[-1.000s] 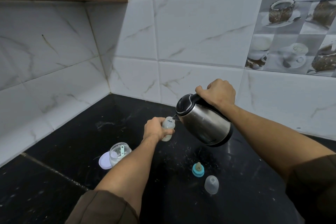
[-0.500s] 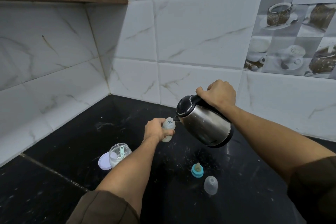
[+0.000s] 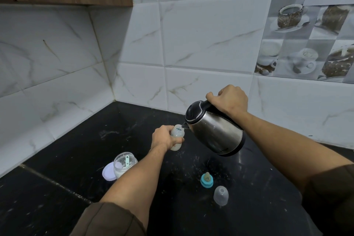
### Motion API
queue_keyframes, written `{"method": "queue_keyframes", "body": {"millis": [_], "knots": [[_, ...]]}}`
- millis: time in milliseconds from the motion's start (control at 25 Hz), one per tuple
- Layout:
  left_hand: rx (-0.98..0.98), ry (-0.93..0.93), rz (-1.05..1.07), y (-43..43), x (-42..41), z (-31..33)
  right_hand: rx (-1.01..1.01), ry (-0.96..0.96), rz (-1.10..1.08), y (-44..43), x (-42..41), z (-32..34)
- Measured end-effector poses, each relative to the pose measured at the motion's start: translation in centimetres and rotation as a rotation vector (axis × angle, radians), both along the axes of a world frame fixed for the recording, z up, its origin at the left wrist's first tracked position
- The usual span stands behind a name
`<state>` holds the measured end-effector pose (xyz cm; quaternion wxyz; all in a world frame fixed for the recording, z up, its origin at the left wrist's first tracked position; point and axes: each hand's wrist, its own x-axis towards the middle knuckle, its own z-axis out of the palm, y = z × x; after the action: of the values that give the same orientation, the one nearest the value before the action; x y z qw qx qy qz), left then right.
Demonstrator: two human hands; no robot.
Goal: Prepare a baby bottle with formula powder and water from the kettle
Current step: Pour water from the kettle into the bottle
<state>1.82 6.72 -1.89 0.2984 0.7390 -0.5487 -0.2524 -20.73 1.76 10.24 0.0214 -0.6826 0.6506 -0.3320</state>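
Head view: left hand [image 3: 164, 138] fingers [image 3: 177, 140] curl round the small translucent plastic bottle [image 3: 177, 133], steadying it under the tilted steel kettle [image 3: 215, 133] gripped by the right hand [image 3: 228, 101].

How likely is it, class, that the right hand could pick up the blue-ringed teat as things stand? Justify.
Probably not yet: the right hand grips the tilted kettle over the bottle in the left hand. The blue-ringed teat itself stands uncovered on the counter, so nothing else blocks it.

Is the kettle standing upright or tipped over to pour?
Tipped: the right hand holds the kettle off the counter, spout down at the open baby bottle.
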Motion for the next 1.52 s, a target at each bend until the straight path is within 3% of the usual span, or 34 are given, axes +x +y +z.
{"method": "queue_keyframes", "body": {"millis": [1520], "knots": [[0.018,-0.024,-0.047,-0.66,-0.21,-0.93,0.006,0.014,-0.019,-0.10,-0.61,-0.66]]}}
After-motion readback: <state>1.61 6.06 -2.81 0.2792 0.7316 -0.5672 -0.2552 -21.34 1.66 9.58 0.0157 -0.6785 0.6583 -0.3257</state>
